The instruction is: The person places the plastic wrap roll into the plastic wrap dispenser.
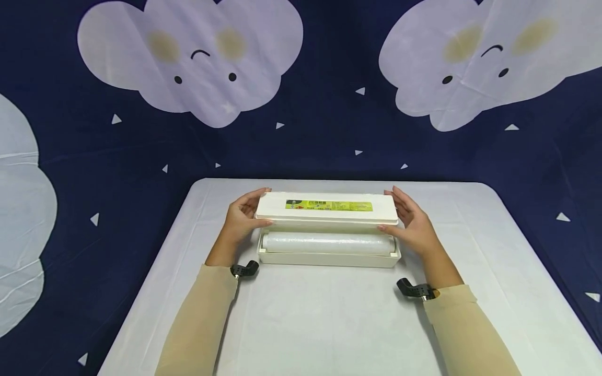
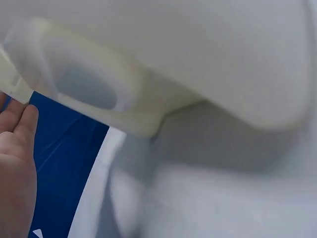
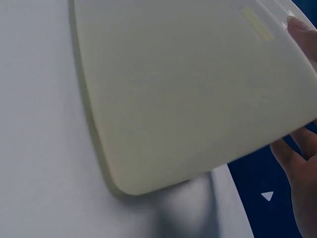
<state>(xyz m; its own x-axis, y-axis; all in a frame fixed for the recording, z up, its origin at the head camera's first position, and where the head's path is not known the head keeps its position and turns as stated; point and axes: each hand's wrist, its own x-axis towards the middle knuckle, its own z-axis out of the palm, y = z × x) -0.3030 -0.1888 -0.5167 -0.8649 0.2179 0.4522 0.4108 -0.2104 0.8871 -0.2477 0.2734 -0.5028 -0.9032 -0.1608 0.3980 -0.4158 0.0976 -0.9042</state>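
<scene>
A long white lid with a yellow-green label is held by its two ends, tilted over the back of a white box. My left hand grips the lid's left end, thumb along its front edge. At the opposite end my right hand grips it the same way. Inside the box lies a roll of cling film, its front side showing. The left wrist view has fingers at a pale corner. In the right wrist view a smooth pale surface fills the middle, with fingers beside it.
The box stands on a table with a white cloth. Behind hangs a dark blue curtain with clouds and small triangles. A black wrist camera sits on the left wrist, another black camera on the right.
</scene>
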